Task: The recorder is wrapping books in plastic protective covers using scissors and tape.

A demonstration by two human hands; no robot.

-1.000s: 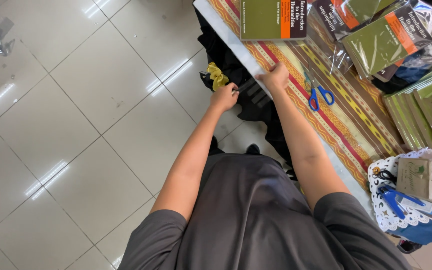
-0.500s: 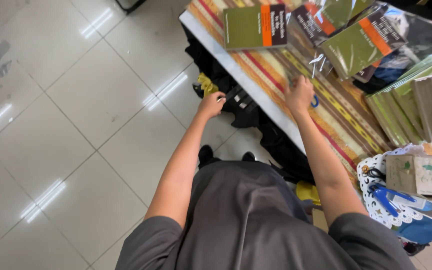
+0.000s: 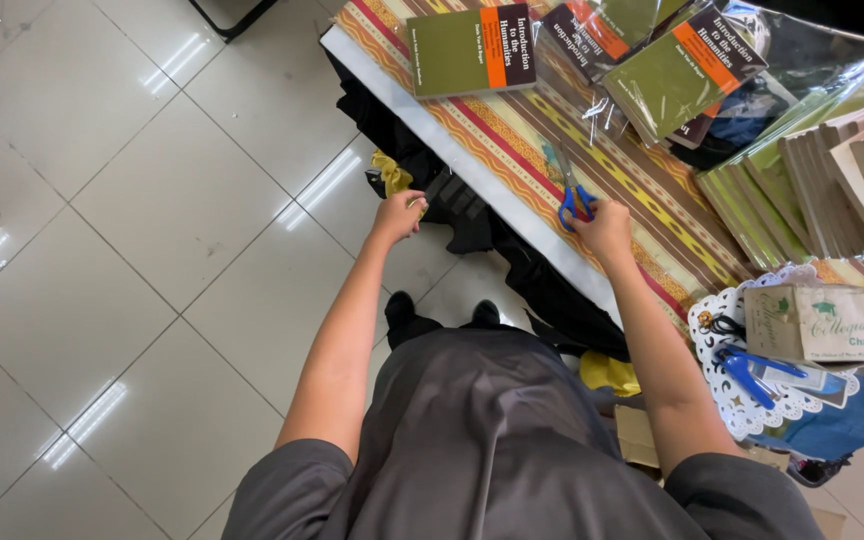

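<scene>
The striped woven tablecloth (image 3: 512, 150) in red, yellow and brown on the table is taken as landmark. One pair of blue-handled steel scissors (image 3: 572, 195) is seen lying on the striped woven tablecloth, near its front edge. The right hand (image 3: 607, 228) is placed on the scissors' blue handles, fingers curled at them; whether a full grasp is made cannot be told. The left hand (image 3: 399, 213) is held off the front edge of the cloth, below table level, fingers clenched at a dark ribbed object (image 3: 452, 195) beside black fabric (image 3: 512, 260); exact grip cannot be told. One scrap of yellow cloth (image 3: 389, 172) is seen just beside that hand.

Further back on the cloth: one unwrapped olive-green paperback book (image 3: 472, 48) with orange spine band, lying flat near the front edge. At least two more of the same books are seen in clear plastic wrap (image 3: 682, 65), overlapped at the far side. A fanned stack of green-edged booklets (image 3: 772, 190) is laid at the cloth's right end; count not readable.

Right of the cloth, one white lace doily (image 3: 752, 400) is seen, carrying one beige cardboard chalk box (image 3: 814, 325) and one blue plastic tool (image 3: 747, 368).
</scene>
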